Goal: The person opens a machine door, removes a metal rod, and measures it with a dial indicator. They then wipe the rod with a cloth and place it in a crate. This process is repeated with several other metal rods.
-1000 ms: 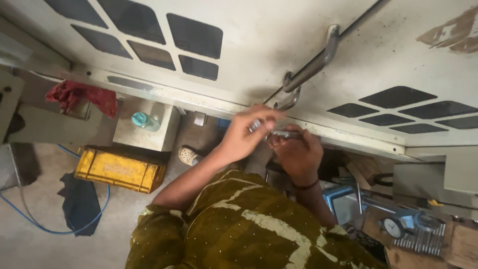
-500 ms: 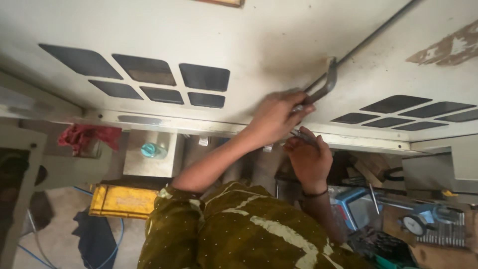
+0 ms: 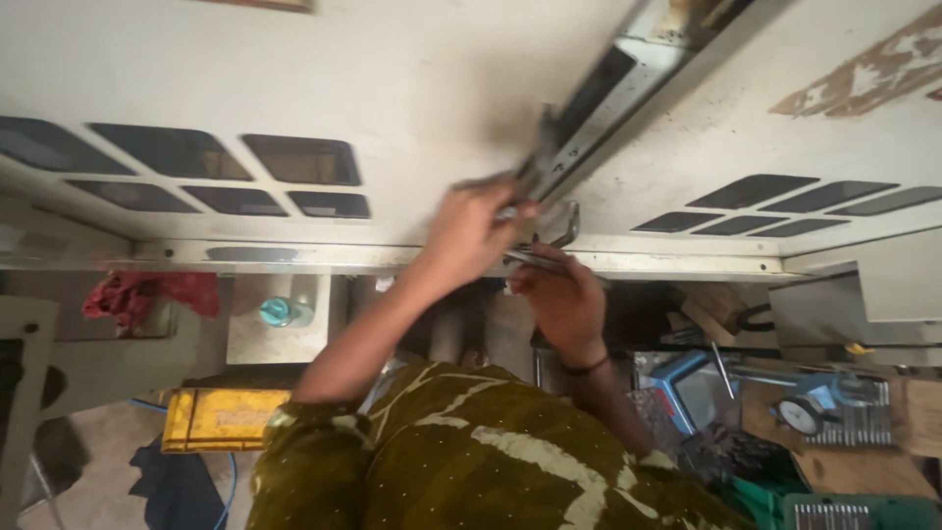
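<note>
Bracket: I see a dark metal bracket [image 3: 561,157] w/ a bent handle-like end, lying against the white cabinet panel [image 3: 392,88], running up-right along the seam; blurred, so detail unclear.
Rel. to hands: its lower end is right at both hands, left on it, right just below.
Left hand: my left hand [image 3: 476,228] reaches up, fingers curled round the bracket's lower end, closed on it.
Right hand: my right hand [image 3: 564,299] sits just under the left, fingers bent round a thin metal tool [image 3: 538,259] that pokes left; can't tell what kind. Dark band on the wrist.
Panel: vent slots [image 3: 304,162] left, more slots far right; pale frame rail [image 3: 294,257] under them.
Below left: red rag [image 3: 147,294], bottle w/ teal cap [image 3: 280,312], yellow crate [image 3: 216,420].
Below right: worktop [image 3: 863,461] w/ a dial gauge [image 3: 800,414] and a blue tool [image 3: 687,378], well apart from the hands.
</note>
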{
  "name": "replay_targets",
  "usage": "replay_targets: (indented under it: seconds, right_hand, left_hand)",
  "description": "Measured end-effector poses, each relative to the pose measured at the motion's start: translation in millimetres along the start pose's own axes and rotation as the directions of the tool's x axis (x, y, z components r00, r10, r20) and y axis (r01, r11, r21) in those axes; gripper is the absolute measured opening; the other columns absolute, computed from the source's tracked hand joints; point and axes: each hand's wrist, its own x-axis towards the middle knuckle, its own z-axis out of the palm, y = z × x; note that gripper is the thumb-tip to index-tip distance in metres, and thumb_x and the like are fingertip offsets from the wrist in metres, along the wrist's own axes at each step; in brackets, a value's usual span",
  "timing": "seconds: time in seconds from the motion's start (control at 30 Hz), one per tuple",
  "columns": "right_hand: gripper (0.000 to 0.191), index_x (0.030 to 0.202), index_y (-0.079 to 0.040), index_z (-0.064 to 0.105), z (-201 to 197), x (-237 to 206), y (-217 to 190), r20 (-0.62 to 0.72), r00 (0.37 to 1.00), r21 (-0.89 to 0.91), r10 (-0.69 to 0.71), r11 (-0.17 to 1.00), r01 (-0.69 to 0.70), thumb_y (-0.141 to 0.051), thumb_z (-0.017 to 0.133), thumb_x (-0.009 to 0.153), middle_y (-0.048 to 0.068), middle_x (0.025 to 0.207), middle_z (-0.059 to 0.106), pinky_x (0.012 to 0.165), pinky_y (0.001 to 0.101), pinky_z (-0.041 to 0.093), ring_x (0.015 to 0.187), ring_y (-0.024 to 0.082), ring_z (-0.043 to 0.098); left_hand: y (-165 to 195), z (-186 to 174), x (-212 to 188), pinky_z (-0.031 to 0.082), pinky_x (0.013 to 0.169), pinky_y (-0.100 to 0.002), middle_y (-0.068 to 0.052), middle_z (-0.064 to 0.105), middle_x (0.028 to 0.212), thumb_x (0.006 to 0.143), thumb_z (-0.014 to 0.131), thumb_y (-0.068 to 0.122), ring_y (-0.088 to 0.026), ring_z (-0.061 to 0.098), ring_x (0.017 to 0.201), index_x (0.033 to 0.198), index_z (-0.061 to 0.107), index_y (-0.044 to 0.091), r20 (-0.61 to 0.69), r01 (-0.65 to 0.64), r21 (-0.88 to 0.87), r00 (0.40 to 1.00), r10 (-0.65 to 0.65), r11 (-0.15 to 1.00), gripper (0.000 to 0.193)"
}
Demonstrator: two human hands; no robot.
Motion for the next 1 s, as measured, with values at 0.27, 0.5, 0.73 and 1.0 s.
replay_targets:
  seconds: [0.27, 0.5, 0.73, 1.0]
  right_hand:
    - [0.051, 0.139, 0.006, 0.057, 5, 18, 11, 0.128, 0.985, -0.046, 0.118, 0.993, -0.113, -0.033, 0.039, 0.111, 0.024, 0.112, 0.071, 0.098, 0.0464, 0.048, 0.106, 0.035, 0.064]
    - [0.050, 0.140, 0.003, 0.057, 4, 27, 7, 0.165, 0.970, -0.038, 0.179, 0.984, -0.175, -0.034, 0.039, 0.112, 0.024, 0.113, 0.070, 0.100, 0.0446, 0.045, 0.107, 0.033, 0.061]
    - [0.050, 0.142, 0.002, 0.056, -4, 28, 4, 0.221, 0.950, -0.054, 0.220, 0.976, -0.213, -0.034, 0.039, 0.112, 0.023, 0.116, 0.069, 0.100, 0.0450, 0.045, 0.107, 0.032, 0.061]
    - [0.051, 0.141, 0.004, 0.055, -8, 47, 24, 0.215, 0.936, -0.091, 0.277, 0.960, -0.263, -0.034, 0.042, 0.110, 0.022, 0.116, 0.070, 0.099, 0.0460, 0.045, 0.110, 0.032, 0.062]
  left_hand:
    - [3, -40, -26, 0.054, 0.068, -0.044, -0.022, 0.071, 0.089, 0.100, 0.071, 0.017, -0.037, 0.070, 0.075, 0.113, 0.068, -0.007, -0.272, 0.051, 0.227, 0.962, 0.013, 0.973, 0.028]
    - [-4, -76, -51, 0.051, 0.063, -0.042, -0.020, 0.070, 0.083, 0.106, 0.063, 0.011, -0.033, 0.070, 0.068, 0.109, 0.068, -0.002, -0.503, 0.156, 0.301, 0.864, 0.018, 0.941, 0.015]
    - [-28, -127, -76, 0.044, 0.059, -0.045, -0.020, 0.064, 0.071, 0.112, 0.063, 0.010, -0.029, 0.064, 0.061, 0.105, 0.070, -0.005, -0.698, 0.427, 0.393, 0.715, -0.038, 0.814, 0.018]
    - [-71, -202, -107, 0.062, 0.081, -0.037, -0.020, 0.068, 0.098, 0.118, 0.051, 0.010, -0.021, 0.071, 0.089, 0.109, 0.058, -0.011, -0.837, 0.326, 0.329, 0.535, 0.114, 0.887, 0.023]
